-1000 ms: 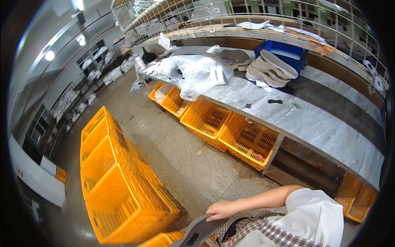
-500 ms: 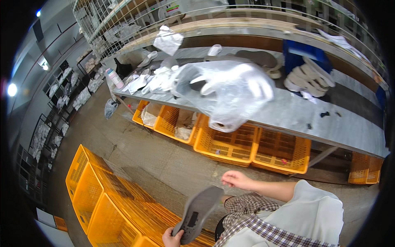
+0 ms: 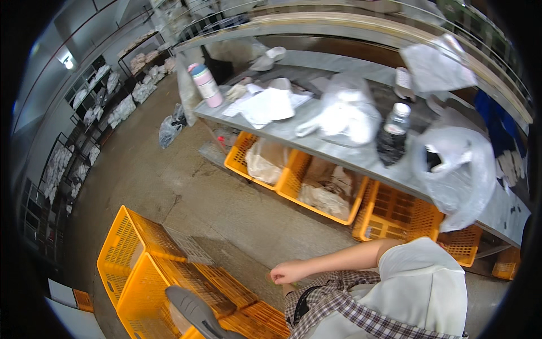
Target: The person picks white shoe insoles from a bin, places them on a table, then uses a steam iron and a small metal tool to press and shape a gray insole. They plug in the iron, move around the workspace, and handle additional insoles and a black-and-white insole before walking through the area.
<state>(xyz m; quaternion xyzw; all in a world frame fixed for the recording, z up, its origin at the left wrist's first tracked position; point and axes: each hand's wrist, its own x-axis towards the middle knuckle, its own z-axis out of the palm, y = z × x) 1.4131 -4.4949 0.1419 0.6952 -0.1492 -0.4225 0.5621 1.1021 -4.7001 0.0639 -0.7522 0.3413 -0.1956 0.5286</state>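
Observation:
A grey shoe sole [image 3: 193,308] tilts at the lower edge, over the stacked orange crates [image 3: 148,272]. Its lower end runs into the bottom of the picture, and my left hand is out of view. My right hand [image 3: 288,272] hangs in front of me above the floor, beside my checked apron [image 3: 333,294]. Its fingers are curled in, with nothing visible in them.
Across the aisle stands a long grey table [image 3: 307,138] with a pink and blue bottle [image 3: 206,86], papers [image 3: 270,105], a dark-filled bottle [image 3: 393,133] and plastic bags [image 3: 454,169]. Orange baskets [image 3: 324,212] sit beneath it. Loaded racks [image 3: 113,85] line the far left.
My view has swung left, so the table things appear further right. The sole has moved lower left; the hand gripping it has left the picture. My right hand's fingers have curled in more.

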